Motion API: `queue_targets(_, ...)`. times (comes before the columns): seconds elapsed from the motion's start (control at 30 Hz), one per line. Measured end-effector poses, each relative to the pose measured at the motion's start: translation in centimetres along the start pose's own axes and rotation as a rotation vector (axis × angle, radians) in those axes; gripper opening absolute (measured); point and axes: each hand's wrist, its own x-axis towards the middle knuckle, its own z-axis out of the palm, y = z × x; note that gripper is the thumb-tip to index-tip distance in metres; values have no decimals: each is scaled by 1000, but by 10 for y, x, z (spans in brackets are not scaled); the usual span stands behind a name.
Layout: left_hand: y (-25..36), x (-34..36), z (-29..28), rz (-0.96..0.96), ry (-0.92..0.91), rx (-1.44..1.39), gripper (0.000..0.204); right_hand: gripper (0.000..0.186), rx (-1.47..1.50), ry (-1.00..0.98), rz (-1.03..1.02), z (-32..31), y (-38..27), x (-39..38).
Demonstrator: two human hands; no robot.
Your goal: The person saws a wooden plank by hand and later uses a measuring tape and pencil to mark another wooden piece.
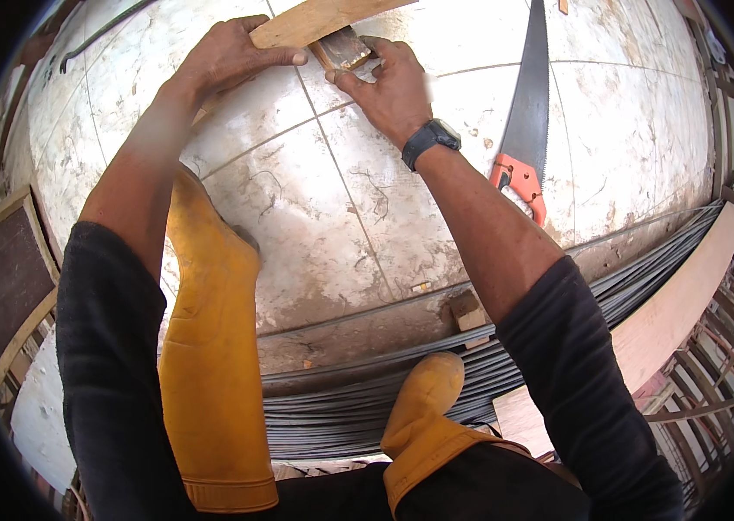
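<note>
left hand [228, 56] on plank [315, 19], right hand [393, 82] gripping block [342, 48]

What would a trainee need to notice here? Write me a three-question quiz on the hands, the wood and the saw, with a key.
1. True or false: the handsaw is in the right hand.
2. Which hand presses on the long wooden strip? A) left B) right C) neither
3. Fill in: the right hand's fingers pinch a small dark ____ at the strip's edge.

Key:
1. False. The saw lies alone on the pale tiled surface, orange handle toward the person, to the right of the right wrist.
2. A. The left hand rests flat on the strip.
3. Block, a short piece with a lighter end face.
</note>
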Motion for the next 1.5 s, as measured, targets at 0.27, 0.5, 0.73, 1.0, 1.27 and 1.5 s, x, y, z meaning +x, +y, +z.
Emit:
queue_targets(0.27,16,-40,58,172,562,343,50,64,8,108,-51,-41,-8,-44)
queue_targets(0.5,23,-40,44,121,470,385,52,45,-544,60,59,-136,39,-185)
queue_targets(0.73,49,-31,35,-13,332,266,65,56,-567,-246,142,-169,63,-196)
queue_targets(1.0,42,-34,31,-41,284,293,64,71,406,138,395,-197,-45,-204)
queue_targets(1.27,44,-30,31,-30,282,293,67,48,322,136,104,-193,-85,-205)
queue_targets(1.5,47,-26,32,-16,279,280,66,37,63,104,-44,-166,-74,-202)
